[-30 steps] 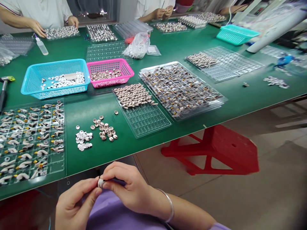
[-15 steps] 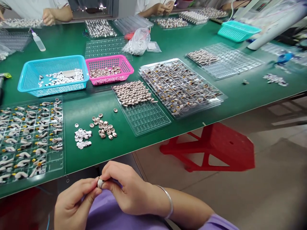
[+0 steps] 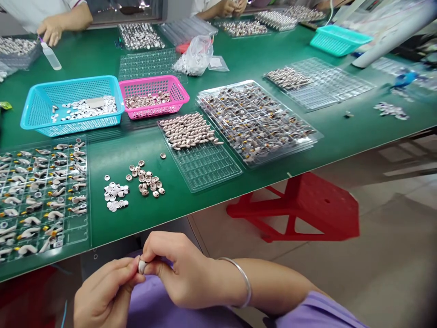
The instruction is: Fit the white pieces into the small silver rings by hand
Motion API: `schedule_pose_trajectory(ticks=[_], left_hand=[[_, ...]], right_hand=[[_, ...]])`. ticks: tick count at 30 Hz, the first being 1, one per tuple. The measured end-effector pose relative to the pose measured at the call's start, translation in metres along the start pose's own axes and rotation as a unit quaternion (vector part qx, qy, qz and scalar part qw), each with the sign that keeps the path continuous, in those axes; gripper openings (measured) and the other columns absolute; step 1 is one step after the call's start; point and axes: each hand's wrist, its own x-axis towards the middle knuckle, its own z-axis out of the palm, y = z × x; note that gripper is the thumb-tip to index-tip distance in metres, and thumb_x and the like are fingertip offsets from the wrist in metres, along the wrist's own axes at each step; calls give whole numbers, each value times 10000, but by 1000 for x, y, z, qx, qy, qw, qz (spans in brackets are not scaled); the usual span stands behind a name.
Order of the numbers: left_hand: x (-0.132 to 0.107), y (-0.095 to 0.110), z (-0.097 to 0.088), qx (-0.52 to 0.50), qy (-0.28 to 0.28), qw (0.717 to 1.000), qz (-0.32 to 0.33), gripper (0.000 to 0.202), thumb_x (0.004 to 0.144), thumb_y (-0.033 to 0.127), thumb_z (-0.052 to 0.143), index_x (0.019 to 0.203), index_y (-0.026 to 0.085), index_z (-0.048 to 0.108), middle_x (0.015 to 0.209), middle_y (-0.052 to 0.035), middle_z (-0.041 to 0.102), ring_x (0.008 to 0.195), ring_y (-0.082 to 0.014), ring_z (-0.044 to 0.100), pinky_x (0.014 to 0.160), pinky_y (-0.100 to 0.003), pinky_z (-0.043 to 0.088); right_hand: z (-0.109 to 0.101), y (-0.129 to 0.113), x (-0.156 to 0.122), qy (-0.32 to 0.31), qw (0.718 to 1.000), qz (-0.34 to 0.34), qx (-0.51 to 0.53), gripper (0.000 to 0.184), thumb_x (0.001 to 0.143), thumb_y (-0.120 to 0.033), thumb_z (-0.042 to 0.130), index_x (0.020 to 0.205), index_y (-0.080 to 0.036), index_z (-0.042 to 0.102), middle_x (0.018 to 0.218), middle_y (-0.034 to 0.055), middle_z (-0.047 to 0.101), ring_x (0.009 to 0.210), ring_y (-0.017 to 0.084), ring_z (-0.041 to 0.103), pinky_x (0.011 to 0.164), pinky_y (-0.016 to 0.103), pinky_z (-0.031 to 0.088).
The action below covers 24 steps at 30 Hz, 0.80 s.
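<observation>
A small, whitish, rounded part (image 3: 141, 267) is pinched between the fingertips of my left hand (image 3: 104, 291) and my right hand (image 3: 186, 269), low in the view and in front of the table edge. Both hands are closed on it, and the fingers cover much of it. On the table beyond my hands lie a pile of small white discs (image 3: 116, 197) and, to its right, a group of beige cup-shaped pieces (image 3: 146, 180). Left of these, a clear compartment tray (image 3: 77, 234) holds rows of curved beige parts with yellow bits.
A blue basket (image 3: 34, 109) and a pink basket (image 3: 180, 98) hold small parts. Right of them are a partly filled clear tray (image 3: 208, 166) and a filled tray stack (image 3: 256, 125). A red stool (image 3: 321, 205) stands below the table. Co-workers' hands (image 3: 51, 29) show at the far side.
A co-worker's hand at the far left has moved from a tray to the tip of a squeeze bottle. My hands still pinch the same part, with barely any shift.
</observation>
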Motion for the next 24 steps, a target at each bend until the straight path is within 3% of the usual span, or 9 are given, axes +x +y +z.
schedule_pose_trajectory(ticks=[5, 9, 15, 20, 24], left_hand=[[4, 3, 1, 36, 15, 998, 48, 161, 830, 77, 640, 836, 216, 721, 786, 14, 779, 653, -97, 740, 711, -118, 583], [8, 2, -1, 23, -13, 998, 49, 144, 883, 113, 610, 862, 220, 705, 800, 15, 774, 665, -94, 741, 697, -120, 582], [17, 1, -10, 22, -91, 995, 21, 167, 944, 296, 589, 812, 243, 677, 709, 58, 750, 590, -73, 716, 606, -87, 550], [18, 4, -10, 67, -100, 989, 81, 250, 1008, 280, 457, 863, 204, 646, 673, 33, 733, 560, -65, 703, 599, -78, 538], [15, 7, -10, 122, -99, 979, 130, 233, 1013, 226, 425, 963, 166, 644, 790, -28, 776, 650, -88, 741, 686, -102, 560]], right_hand=[[4, 2, -2, 11, 995, 70, 71, 113, 807, -104, 601, 714, -166, 587, 724, 37, 659, 659, 129, 620, 615, 213, 506], [5, 4, -3, 9, 991, 95, 98, 99, 801, -107, 630, 720, -159, 604, 723, 30, 654, 662, 125, 616, 625, 214, 506], [1, 7, -6, 13, 998, -22, 54, 81, 865, -100, 591, 812, -159, 608, 778, 61, 669, 700, 136, 629, 671, 224, 532], [0, 9, -10, 23, 993, -108, -48, 103, 918, -89, 515, 886, -163, 579, 800, 81, 665, 731, 147, 617, 676, 222, 541], [2, 11, -11, 26, 979, -157, -129, 130, 934, -76, 465, 900, -160, 559, 795, 87, 661, 725, 153, 601, 667, 228, 537]])
